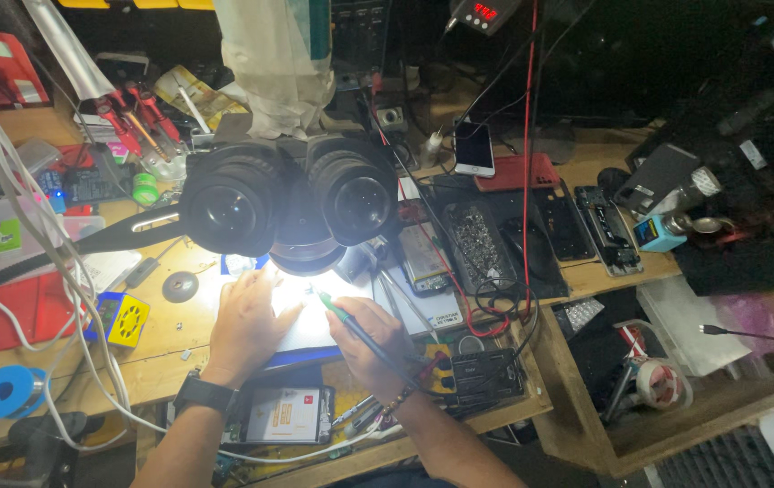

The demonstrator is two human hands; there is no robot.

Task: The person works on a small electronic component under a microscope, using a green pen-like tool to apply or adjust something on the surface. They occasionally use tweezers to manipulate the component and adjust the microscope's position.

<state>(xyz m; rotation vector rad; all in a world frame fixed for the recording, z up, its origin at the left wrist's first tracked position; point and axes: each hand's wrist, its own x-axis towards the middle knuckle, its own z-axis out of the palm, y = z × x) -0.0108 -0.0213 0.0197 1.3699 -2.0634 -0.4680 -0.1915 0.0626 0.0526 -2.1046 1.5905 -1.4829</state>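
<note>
Below the black twin-eyepiece microscope point(292, 194), a green-handled soldering iron point(351, 321) is gripped by the right hand point(371, 348); the brightly lit work point(301, 303) is pinned under the left hand's point(247, 321) flattened fingers. The tip is best kept steady, wrist braced.

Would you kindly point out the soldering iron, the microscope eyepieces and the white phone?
soldering iron point(351, 321), head view, on its green and dark handle.
microscope eyepieces point(229, 206), head view, on the left eyepiece's lens.
white phone point(474, 148), head view, on its dark screen.
</note>
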